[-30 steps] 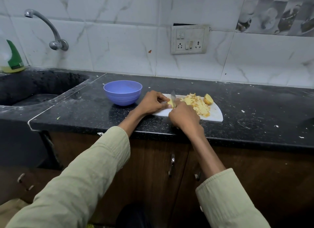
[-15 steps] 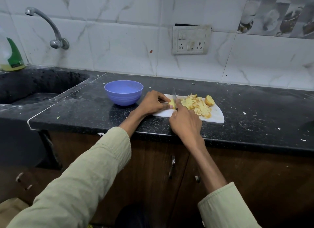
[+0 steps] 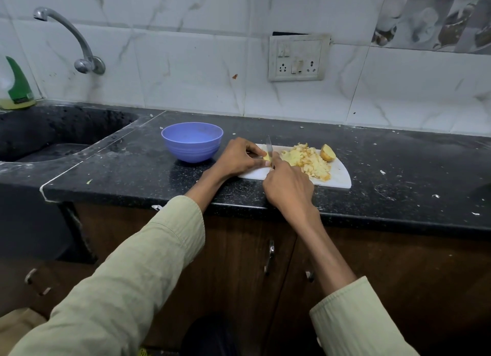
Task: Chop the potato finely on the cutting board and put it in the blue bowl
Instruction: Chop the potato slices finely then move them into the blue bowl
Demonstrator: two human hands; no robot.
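Beside chopped potato (image 3: 309,162), blue bowl (image 3: 192,141) holds nothing.

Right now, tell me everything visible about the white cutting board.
The cutting board is thin, white, plastic-looking, with a rounded right edge, lying flat on the black countertop just right of the blue bowl. It carries a pile of chopped potato and an uncut potato chunk at its far right. At its left end the left hand holds a small potato piece while the right hand holds the knife over it.
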